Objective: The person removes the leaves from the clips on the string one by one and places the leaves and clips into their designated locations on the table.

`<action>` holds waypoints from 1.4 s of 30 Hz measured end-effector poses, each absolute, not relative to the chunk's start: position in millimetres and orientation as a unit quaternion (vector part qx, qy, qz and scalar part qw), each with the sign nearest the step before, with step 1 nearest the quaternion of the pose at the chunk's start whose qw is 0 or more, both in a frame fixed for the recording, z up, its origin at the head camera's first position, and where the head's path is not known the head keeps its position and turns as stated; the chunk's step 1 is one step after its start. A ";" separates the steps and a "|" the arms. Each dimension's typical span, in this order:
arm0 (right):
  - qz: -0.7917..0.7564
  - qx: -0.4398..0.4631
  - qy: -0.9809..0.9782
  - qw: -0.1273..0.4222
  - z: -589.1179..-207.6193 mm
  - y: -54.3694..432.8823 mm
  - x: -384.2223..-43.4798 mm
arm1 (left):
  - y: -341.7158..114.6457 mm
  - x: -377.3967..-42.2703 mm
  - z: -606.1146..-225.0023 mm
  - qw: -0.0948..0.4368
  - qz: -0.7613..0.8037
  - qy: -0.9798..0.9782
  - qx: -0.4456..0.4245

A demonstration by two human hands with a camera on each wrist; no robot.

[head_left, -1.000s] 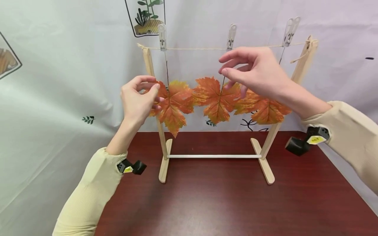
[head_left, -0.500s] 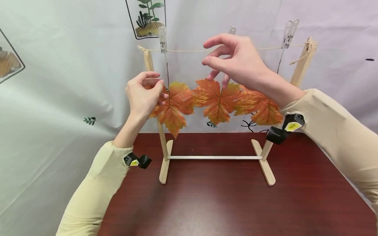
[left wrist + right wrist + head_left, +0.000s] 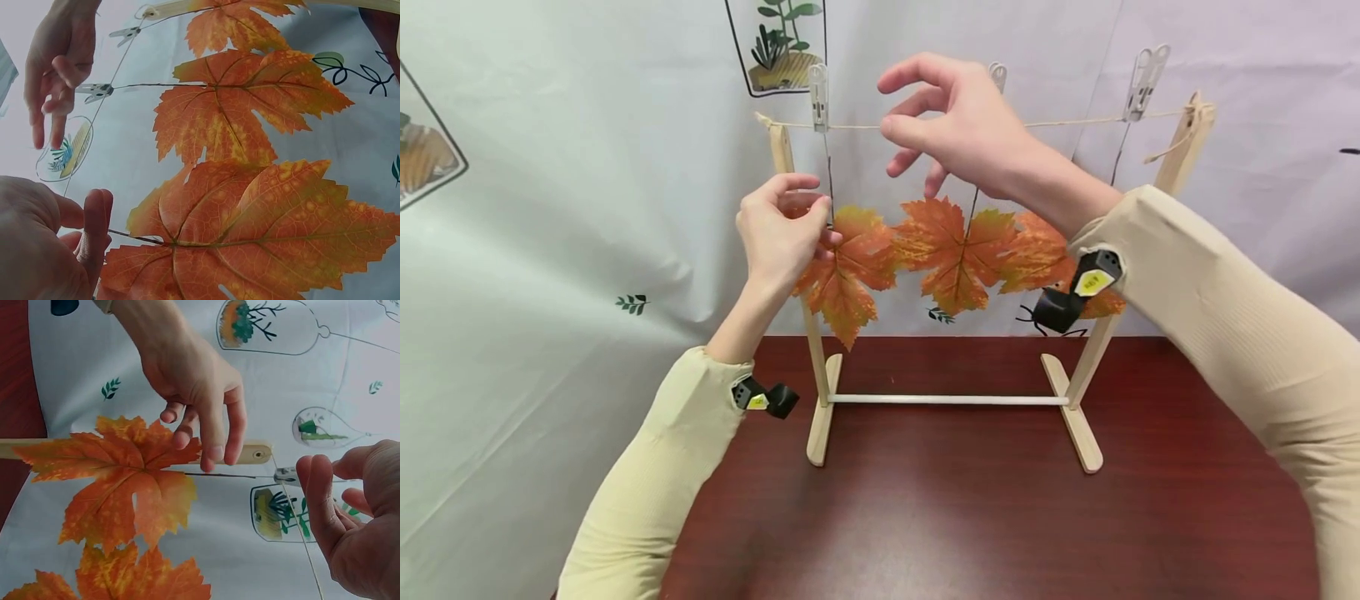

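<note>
Three orange maple leaves are hung in a row: a left leaf (image 3: 848, 271), a middle leaf (image 3: 958, 254) and a right leaf (image 3: 1036, 254). Their stems are held by three clothespins, the left clothespin (image 3: 818, 97), the middle clothespin (image 3: 997, 77) and the right clothespin (image 3: 1146, 83), all clipped to one cord (image 3: 1067, 122). The cord is stretched between two wooden posts, a left post (image 3: 814, 358) and a right post (image 3: 1090, 358), joined low down by one white rod (image 3: 947, 400) and stood on the worktop (image 3: 955, 500).

Two hands are seen. The left hand (image 3: 782, 225) is held at the upper left edge of the left leaf, beside its stem, fingers loosely bent and nothing gripped; whether the leaf is touched cannot be told. The right hand (image 3: 958, 125) is raised above the middle leaf, its fingers spread and relaxed around nothing; the middle clothespin is partly hidden behind it. The right leaf is partly covered by the right forearm.
</note>
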State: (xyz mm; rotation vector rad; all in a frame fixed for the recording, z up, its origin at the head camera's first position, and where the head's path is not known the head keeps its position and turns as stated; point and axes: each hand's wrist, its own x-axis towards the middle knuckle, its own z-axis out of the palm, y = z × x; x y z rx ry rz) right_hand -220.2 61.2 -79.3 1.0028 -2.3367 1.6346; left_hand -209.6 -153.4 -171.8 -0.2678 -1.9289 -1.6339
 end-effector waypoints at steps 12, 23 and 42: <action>0.520 0.320 -0.791 0.045 -63.8 39.2 -232.6 | -149.2 -216.2 -172.0 0.306 -0.595 -0.737 -0.093; 0.533 0.292 -0.793 0.033 -52.1 24.3 -243.9 | -146.5 -217.6 -172.7 0.322 -0.564 -0.755 -0.090; 0.575 0.246 -0.780 -0.003 -45.0 4.3 -255.2 | -141.2 -222.3 -175.4 0.360 -0.516 -0.773 -0.083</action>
